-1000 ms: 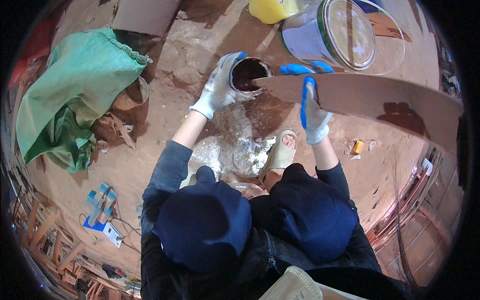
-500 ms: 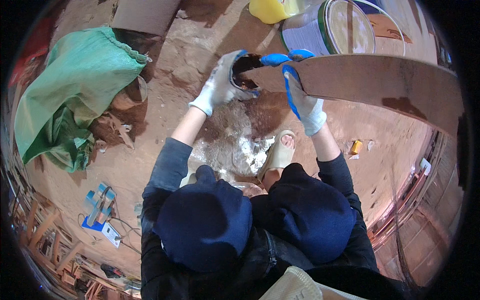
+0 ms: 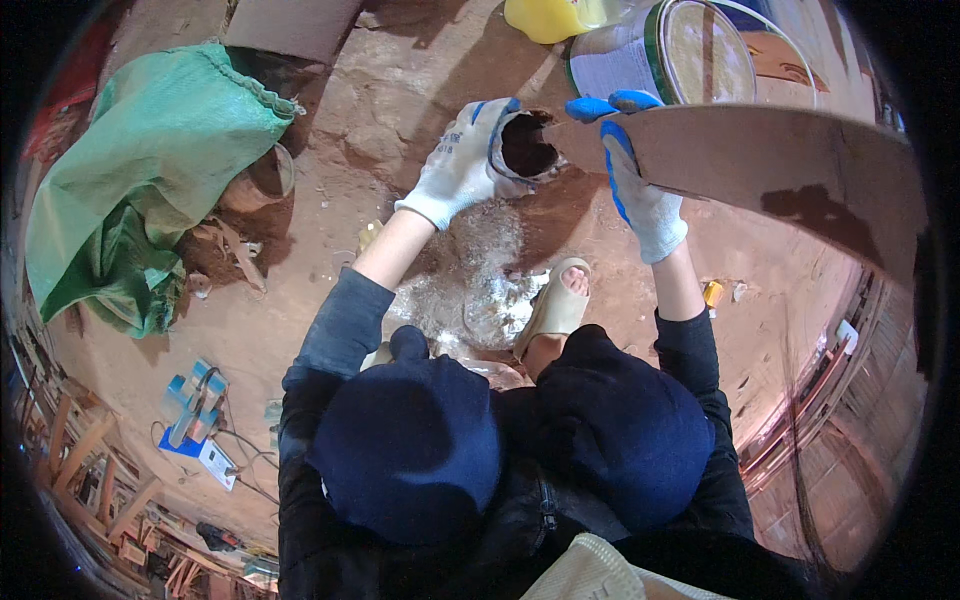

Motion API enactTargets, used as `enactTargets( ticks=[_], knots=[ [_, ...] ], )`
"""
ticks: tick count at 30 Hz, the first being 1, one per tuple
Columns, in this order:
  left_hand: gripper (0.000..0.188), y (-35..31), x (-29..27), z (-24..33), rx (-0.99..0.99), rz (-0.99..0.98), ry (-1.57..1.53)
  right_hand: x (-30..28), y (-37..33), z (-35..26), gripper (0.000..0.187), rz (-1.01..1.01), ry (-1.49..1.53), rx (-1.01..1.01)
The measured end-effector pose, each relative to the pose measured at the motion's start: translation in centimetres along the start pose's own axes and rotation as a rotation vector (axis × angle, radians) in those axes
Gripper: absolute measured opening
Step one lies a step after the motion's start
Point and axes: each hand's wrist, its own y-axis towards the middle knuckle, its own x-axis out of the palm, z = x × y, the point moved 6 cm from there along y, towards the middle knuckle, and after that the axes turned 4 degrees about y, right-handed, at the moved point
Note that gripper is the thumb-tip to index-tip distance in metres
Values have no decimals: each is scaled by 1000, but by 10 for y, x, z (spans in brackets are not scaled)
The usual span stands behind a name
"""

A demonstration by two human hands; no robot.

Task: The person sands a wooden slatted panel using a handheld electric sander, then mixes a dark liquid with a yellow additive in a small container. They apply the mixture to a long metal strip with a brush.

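My left hand (image 3: 462,165), in a white work glove with blue coating, is wrapped round a small round container (image 3: 528,146). Its open mouth faces right and looks dark inside; its exact kind does not show. My right hand (image 3: 640,190), gloved the same way, grips a long brown board (image 3: 770,155) near its left end, thumb below and fingers over the top edge. The board stretches away to the right edge of the view. A gap separates its left end from the container's mouth, or nearly so.
A lidded paint bucket (image 3: 705,55) and a yellow container (image 3: 552,18) stand beyond the board. At left lies a green sack (image 3: 150,150) beside a brown pot (image 3: 262,185). A blue power tool (image 3: 195,395) with cords sits lower left; wood scraps (image 3: 95,470) lie behind it.
The board's left end, formerly at the container's mouth, has drawn away to the right with my right hand. My left hand has shifted slightly right, turning the container's mouth more into view.
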Motion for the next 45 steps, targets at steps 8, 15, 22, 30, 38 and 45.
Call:
enactTargets(
  ticks=[8, 15, 22, 30, 38, 45],
  knots=[
    [86, -10, 4, 1, 29, 101, 12, -7, -30, 24, 35, 319, 410, 233],
    [94, -12, 1, -1, 45, 125, -34, -3, -66, 39, 44, 424, 561, 179],
    [94, -14, 2, -9, 158, 135, -51, -9, -41, 26, 25, 379, 386, -10],
    [94, -10, 3, -12, 141, 96, -108, 4, -45, 12, 33, 215, 287, -40],
    [96, -11, 6, -18, 206, 89, -177, 7, -39, 26, 30, 360, 198, -108],
    [95, -10, 4, -13, 165, 7, -183, 11, -37, 29, 30, 234, 324, 41]
  ],
)
